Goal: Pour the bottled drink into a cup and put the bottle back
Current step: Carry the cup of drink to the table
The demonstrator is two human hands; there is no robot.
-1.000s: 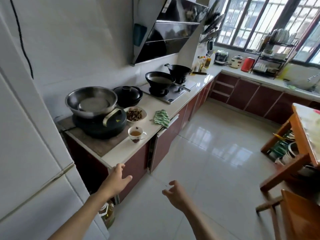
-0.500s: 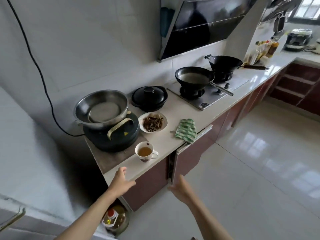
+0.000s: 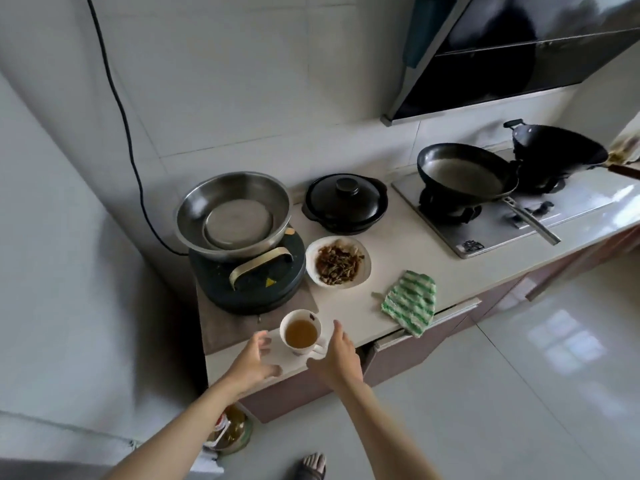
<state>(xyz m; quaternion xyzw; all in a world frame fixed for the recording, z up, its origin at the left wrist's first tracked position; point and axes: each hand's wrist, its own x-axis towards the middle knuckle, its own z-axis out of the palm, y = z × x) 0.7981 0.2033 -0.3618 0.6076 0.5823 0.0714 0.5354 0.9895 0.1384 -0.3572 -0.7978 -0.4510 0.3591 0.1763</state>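
The cup (image 3: 300, 333) sits at the near edge of the tabletop (image 3: 408, 237), just near of the dark cooker, already holding amber drink; so the pouring looks done, and no drink bottle shows on the tabletop; a bottle (image 3: 232, 426) stands on the floor below the left arm, though I cannot tell whether it is the one poured from. Both hands flank the cup; the left hand (image 3: 254, 360) has its fingers loosely spread and holds nothing; the right hand (image 3: 341, 356) lies beside the handle, fingers relaxed, and whether it touches the handle I cannot tell. I judge the step in hand to be taking up the cup; that calls for a level lift, since it is fairly full.
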